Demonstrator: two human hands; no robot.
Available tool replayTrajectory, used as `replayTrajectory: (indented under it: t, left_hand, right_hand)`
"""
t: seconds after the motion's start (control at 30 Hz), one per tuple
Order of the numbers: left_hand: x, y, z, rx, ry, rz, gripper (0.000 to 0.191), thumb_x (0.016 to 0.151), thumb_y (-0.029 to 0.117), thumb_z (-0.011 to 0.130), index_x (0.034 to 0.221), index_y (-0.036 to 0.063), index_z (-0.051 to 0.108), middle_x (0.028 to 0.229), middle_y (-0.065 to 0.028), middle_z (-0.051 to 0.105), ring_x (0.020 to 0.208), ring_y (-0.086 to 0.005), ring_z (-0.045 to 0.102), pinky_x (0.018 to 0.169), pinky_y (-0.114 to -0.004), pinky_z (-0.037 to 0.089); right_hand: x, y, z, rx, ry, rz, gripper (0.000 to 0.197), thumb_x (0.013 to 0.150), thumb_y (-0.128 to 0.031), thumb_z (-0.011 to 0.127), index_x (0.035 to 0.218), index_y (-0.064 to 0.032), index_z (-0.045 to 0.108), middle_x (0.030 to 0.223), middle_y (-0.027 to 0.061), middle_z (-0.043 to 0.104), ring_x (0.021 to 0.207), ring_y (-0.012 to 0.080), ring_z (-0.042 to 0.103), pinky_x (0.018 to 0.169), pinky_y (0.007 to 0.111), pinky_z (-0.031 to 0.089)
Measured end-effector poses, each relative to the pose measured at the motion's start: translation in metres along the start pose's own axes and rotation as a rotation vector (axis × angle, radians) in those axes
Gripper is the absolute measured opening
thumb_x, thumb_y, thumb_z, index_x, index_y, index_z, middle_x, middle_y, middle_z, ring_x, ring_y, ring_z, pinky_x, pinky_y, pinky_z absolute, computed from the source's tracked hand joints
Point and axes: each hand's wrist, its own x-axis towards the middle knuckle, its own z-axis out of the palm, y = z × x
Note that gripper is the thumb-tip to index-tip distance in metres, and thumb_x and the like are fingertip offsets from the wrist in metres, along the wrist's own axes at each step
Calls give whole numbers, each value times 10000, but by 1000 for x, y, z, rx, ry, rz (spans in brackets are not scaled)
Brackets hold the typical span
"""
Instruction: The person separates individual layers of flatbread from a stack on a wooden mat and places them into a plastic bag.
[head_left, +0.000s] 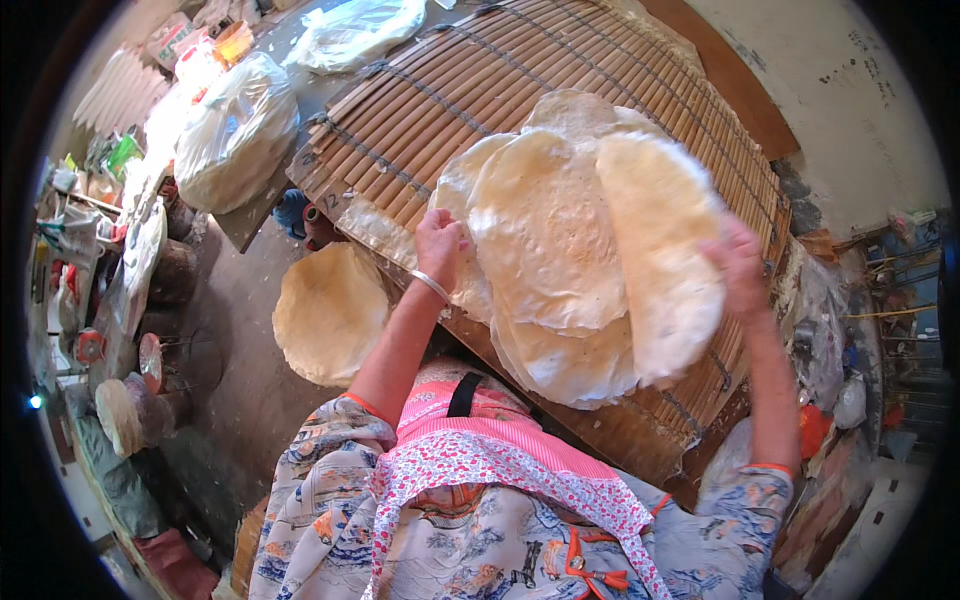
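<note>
Several thin round flatbreads (551, 232) lie overlapping on a slatted bamboo mat (450, 82) in front of me. My right hand (739, 262) grips the right edge of one flatbread (660, 255), which is raised and looks folded or bent over at the right of the pile. The hand is slightly blurred. At the pile's left edge is my left hand (441, 247), its fingers bent at the rim of a flatbread; whether they pinch it is unclear. A bangle circles the left wrist.
Another stack of round flatbreads (330, 315) sits lower left, beside my left forearm. A filled plastic bag (236, 135) stands at the upper left, with another plastic bag (360, 34) behind the mat. Plastic bags and clutter (817, 337) lie right of the mat's wooden edge.
</note>
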Motion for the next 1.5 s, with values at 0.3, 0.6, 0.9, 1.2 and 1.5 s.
replayTrajectory:
  t: [0.3, 0.6, 0.9, 1.2, 1.5]
  left_hand:
    - [22, 2, 2, -243, -360, -358, 86, 773, 26, 548, 850, 26, 510, 717, -68, 580, 582, -152, 578, 485, -277, 479]
    - [40, 8, 15, -458, -375, -405, 157, 768, 34, 527, 925, 29, 521, 797, -33, 573, 667, -134, 569, 600, -298, 497]
    - [40, 10, 48, -476, -592, -327, 208, 723, -9, 583, 929, 8, 567, 819, -50, 601, 671, -134, 581, 592, -265, 491]
    - [30, 12, 56, -368, -558, -325, 206, 685, -75, 585, 882, -17, 590, 804, -69, 615, 680, -147, 592, 624, -271, 488]
    - [67, -13, 30, -157, -344, -248, 175, 640, -133, 569, 775, -23, 590, 712, -73, 594, 604, -167, 576, 575, -275, 492]
  right_hand:
    - [81, -1, 51, -796, -204, -605, 242, 802, -66, 466, 1028, 18, 496, 925, 133, 550, 820, 235, 536, 700, 344, 443]
    - [115, 95, 179, -670, -97, -137, 151, 713, -77, 465, 841, -5, 428, 647, 262, 541, 650, 446, 534, 607, 519, 414]
    - [109, 70, 186, -693, -20, 79, 293, 775, -285, 520, 831, -11, 431, 688, 249, 564, 684, 424, 556, 622, 498, 425]
    - [102, 66, 164, -654, 34, 133, 343, 750, -266, 580, 894, 36, 506, 791, 237, 591, 728, 393, 579, 668, 449, 458]
    - [63, 75, 21, 322, 257, 256, 343, 684, 10, 629, 1013, 38, 535, 880, 119, 618, 734, 178, 614, 654, 287, 534]
